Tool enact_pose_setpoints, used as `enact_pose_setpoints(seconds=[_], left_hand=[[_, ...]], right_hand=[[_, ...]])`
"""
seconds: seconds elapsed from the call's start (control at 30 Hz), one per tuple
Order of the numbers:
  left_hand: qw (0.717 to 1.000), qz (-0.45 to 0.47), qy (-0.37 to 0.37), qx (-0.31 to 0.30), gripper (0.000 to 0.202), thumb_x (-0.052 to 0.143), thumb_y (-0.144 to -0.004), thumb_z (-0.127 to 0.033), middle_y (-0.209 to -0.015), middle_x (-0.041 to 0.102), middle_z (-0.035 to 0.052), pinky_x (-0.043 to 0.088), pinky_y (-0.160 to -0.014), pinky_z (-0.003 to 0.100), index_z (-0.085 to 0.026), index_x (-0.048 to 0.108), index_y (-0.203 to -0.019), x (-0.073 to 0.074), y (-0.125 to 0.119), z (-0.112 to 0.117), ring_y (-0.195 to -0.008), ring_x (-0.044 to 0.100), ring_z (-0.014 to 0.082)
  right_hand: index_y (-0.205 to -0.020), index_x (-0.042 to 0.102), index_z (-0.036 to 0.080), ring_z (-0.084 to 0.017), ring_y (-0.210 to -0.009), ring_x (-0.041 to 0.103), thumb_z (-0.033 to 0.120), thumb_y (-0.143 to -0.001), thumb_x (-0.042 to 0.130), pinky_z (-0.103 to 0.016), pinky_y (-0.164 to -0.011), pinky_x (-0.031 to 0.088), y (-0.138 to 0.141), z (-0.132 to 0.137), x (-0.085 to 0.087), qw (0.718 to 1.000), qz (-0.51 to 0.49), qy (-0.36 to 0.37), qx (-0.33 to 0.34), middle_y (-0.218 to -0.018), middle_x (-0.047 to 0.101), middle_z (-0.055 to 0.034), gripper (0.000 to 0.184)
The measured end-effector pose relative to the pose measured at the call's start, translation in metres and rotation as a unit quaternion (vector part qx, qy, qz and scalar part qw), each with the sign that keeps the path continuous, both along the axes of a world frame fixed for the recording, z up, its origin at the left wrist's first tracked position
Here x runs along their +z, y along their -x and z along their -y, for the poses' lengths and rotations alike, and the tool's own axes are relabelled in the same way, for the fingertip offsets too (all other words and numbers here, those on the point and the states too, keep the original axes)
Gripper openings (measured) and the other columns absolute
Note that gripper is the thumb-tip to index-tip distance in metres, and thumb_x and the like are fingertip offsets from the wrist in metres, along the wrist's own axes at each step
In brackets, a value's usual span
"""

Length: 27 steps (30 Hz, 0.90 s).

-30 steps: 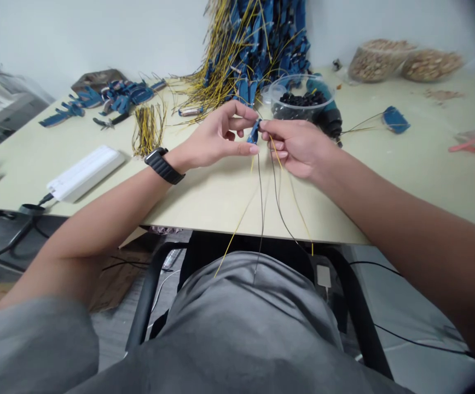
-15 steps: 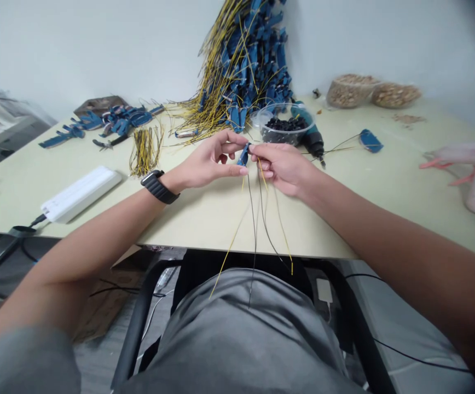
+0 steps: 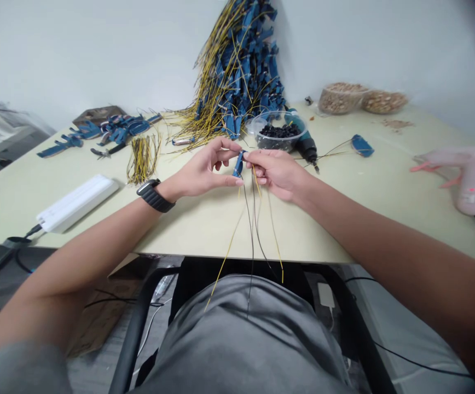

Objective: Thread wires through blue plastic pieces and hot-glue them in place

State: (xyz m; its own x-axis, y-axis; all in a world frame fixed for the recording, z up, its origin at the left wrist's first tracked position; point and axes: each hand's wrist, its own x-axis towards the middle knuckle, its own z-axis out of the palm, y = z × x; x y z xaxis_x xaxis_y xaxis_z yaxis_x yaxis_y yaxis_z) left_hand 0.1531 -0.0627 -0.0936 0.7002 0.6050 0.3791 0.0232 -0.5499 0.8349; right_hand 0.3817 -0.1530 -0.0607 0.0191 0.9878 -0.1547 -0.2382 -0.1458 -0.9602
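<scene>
Between the thumb and fingers of my left hand (image 3: 204, 171) is a small blue part (image 3: 238, 164), held nearly upright above the table. My right hand (image 3: 278, 172) is closed in a pinch, its thumb and fingertip touching the part's upper end. Thin yellow and black wires (image 3: 253, 241) hang from the part and from under my right fingers, down past the table edge to my lap. My fingers hide just where the wires join the part.
Behind my hands rises a tall heap of wired blue parts (image 3: 241, 71). Near it are a tub of black pieces (image 3: 279, 134) and a power drill (image 3: 305, 142). Cutting pliers (image 3: 108, 150) and a wire bundle (image 3: 144, 158) lie left, with a white power strip (image 3: 79, 202). A glue gun (image 3: 467, 175) stands right.
The view has shifted slightly, so the scene sits a little lower and further left. Both hands keep the same hold on the blue part and wires.
</scene>
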Motion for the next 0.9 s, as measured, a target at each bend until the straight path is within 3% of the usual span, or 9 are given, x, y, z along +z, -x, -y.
enact_pose_setpoints(seconds=[0.2,0.33,0.63,0.9], left_hand=[[1.0,0.022,0.004,-0.02,0.09,0.129,-0.072,-0.058,-0.14,0.084,0.0117,0.064,-0.116,0.041,-0.025,0.072,-0.132,0.0024,-0.0025,0.0039,-0.133,0.083,0.0299],[0.999,0.025,0.004,-0.02,0.093,0.131,-0.07,-0.057,-0.147,0.083,0.0131,0.064,-0.123,0.043,-0.025,0.072,-0.135,0.0015,-0.0017,0.0039,-0.138,0.084,0.0319],[0.997,0.017,0.068,-0.015,0.085,0.126,-0.081,-0.06,-0.139,0.088,0.0105,0.065,-0.108,0.04,-0.025,0.076,-0.14,0.0039,0.0019,0.0018,-0.129,0.084,0.0281],[0.994,0.025,0.107,-0.027,0.087,0.128,-0.079,-0.057,-0.14,0.091,0.0115,0.067,-0.117,0.044,-0.024,0.078,-0.141,0.0074,0.0026,0.0017,-0.135,0.086,0.0292]], right_hand=[[-0.071,0.07,0.015,-0.005,-0.057,0.04,0.0,-0.124,0.069,-0.019,-0.047,0.029,-0.0018,-0.0018,-0.0016,1.0,0.006,-0.011,0.017,-0.073,0.062,0.0017,0.055],[-0.071,0.071,0.015,-0.005,-0.057,0.04,0.001,-0.124,0.071,-0.019,-0.048,0.029,-0.0042,-0.003,-0.0028,1.0,0.005,-0.012,0.023,-0.072,0.06,0.0026,0.055],[-0.077,0.077,0.012,-0.004,-0.057,0.04,0.002,-0.122,0.076,-0.016,-0.044,0.028,-0.0082,-0.0017,0.0036,0.998,-0.039,0.026,0.039,-0.08,0.065,-0.0003,0.046],[-0.078,0.077,0.012,-0.004,-0.056,0.039,0.005,-0.122,0.08,-0.017,-0.044,0.028,-0.0095,-0.002,0.0009,0.999,-0.021,0.021,0.039,-0.082,0.068,-0.0007,0.044]])
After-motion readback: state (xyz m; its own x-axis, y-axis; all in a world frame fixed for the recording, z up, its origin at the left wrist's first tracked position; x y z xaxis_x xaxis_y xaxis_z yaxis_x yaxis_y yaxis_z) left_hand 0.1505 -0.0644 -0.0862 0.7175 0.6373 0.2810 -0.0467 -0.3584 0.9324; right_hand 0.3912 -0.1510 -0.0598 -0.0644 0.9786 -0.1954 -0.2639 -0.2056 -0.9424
